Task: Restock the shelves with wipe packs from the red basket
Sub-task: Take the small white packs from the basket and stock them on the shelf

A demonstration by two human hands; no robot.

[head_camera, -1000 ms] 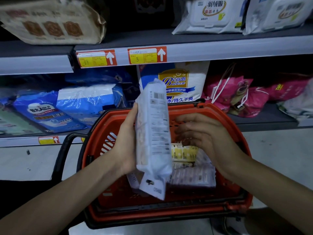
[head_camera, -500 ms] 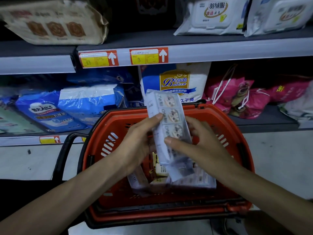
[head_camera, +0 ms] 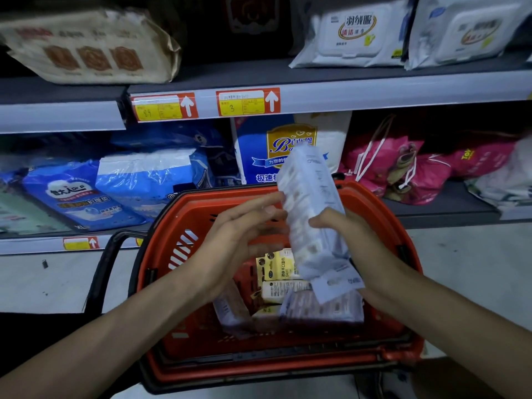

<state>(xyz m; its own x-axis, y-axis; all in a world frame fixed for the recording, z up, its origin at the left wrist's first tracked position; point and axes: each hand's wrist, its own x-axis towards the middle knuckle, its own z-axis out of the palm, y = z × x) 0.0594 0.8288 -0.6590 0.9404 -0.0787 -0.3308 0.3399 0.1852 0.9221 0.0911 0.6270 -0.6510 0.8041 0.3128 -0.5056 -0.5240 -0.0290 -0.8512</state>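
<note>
A long pale wipe pack [head_camera: 311, 214] stands almost upright over the red basket [head_camera: 288, 361], leaning slightly left at the top. My right hand [head_camera: 354, 240] grips its lower half from the right, thumb on the front face. My left hand [head_camera: 236, 243] is to the left with straight fingers, the fingertips touching the pack's left edge. Inside the basket lie more packs: a pale one [head_camera: 322, 309] flat at the right, yellow ones [head_camera: 277, 266] in the middle, and another standing on edge [head_camera: 230, 309].
The upper shelf [head_camera: 374, 90] carries white wipe packs [head_camera: 351, 33] at the right and a brown pack [head_camera: 86, 47] at the left. Blue bags [head_camera: 149, 180] and pink bags [head_camera: 388, 165] fill the lower shelf. The basket's black handle [head_camera: 98, 277] hangs left.
The pack passed from my left hand to my right. It has shifted right and turned its narrow side toward me. My left hand's fingers have straightened beside it.
</note>
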